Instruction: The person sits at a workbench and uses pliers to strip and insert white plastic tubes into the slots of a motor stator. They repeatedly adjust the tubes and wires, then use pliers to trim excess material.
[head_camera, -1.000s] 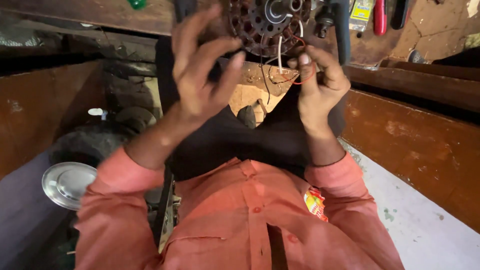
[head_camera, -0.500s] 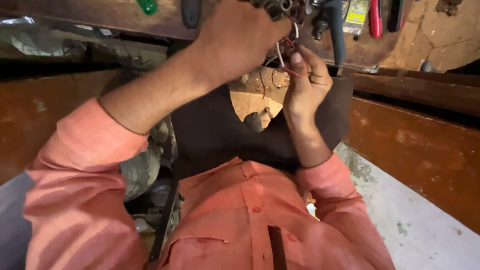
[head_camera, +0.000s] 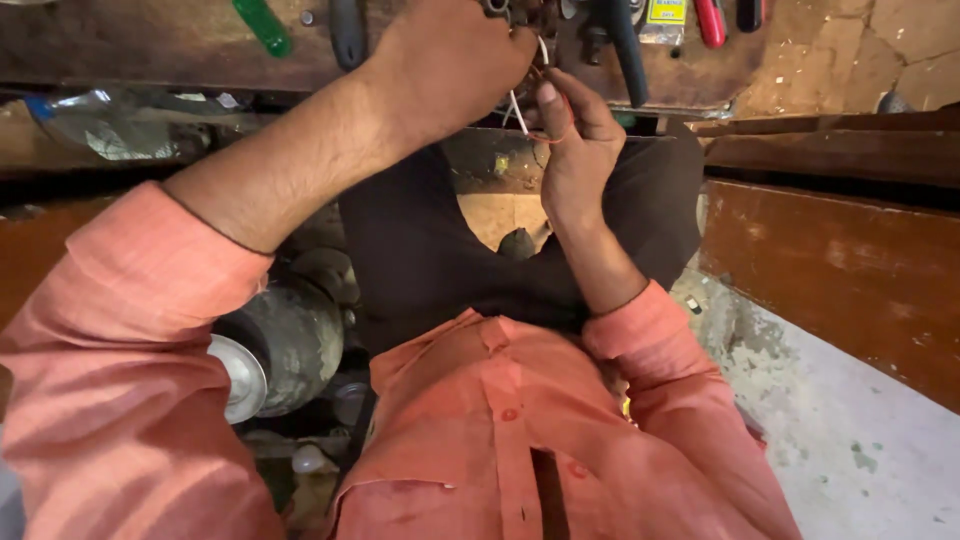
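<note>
Both hands were up at the far edge of the bench (head_camera: 150, 60), where the wires came out of a metal part mostly cut off by the frame, so I held them close together to work on the same strands. My right hand (head_camera: 580, 150) pinched the white wire (head_camera: 517, 108) and a thin red wire (head_camera: 562, 120) between thumb and fingers, keeping them taut; my left hand (head_camera: 450, 60) was closed above, though I couldn't tell on what. The white wire ran lengthwise away from me, toward that part.
</note>
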